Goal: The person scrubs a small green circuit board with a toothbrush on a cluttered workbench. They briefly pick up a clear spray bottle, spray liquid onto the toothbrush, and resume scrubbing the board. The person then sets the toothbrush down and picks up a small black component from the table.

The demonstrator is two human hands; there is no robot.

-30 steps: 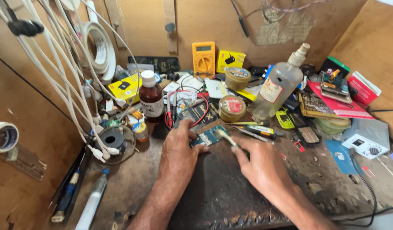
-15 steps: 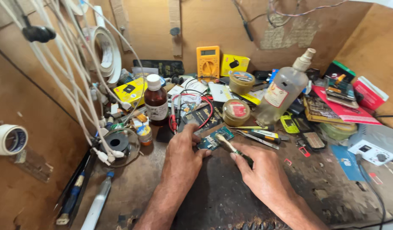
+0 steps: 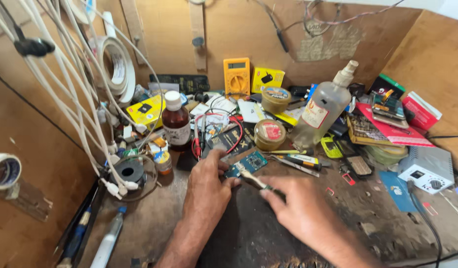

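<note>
Head view: the left hand [image 3: 205, 184] lies on the dark worn bench [image 3: 249, 233], its fingers and thumb closed on the near left edge of a small blue-green circuit board [image 3: 247, 163]. The board lies tilted on the bench, just in front of the clutter. The right hand [image 3: 301, 208] grips a thin brush [image 3: 253, 179] between thumb and fingers; the pale bristle end touches the board's near edge, and the handle runs back under the fingers.

Just behind the board lie a dark flat package [image 3: 232, 139] and red and black probe leads [image 3: 198, 136]. To the left stands a brown bottle with a white cap [image 3: 176, 121]. Beside the board on the right sits a round tin with a red label [image 3: 269, 134], and a second tin [image 3: 276, 99] stands farther back. A clear spray bottle [image 3: 321, 109] leans near them. A yellow meter [image 3: 237, 77] rests against the wooden back wall, with a yellow box [image 3: 268, 79] next to it. A screwdriver with a yellow and black handle [image 3: 301, 160] lies right of the board. White cables [image 3: 75, 89] hang on the left, above a roll of tape [image 3: 4, 171]. A white box with a dial [image 3: 426, 171] sits at the far right.
</note>
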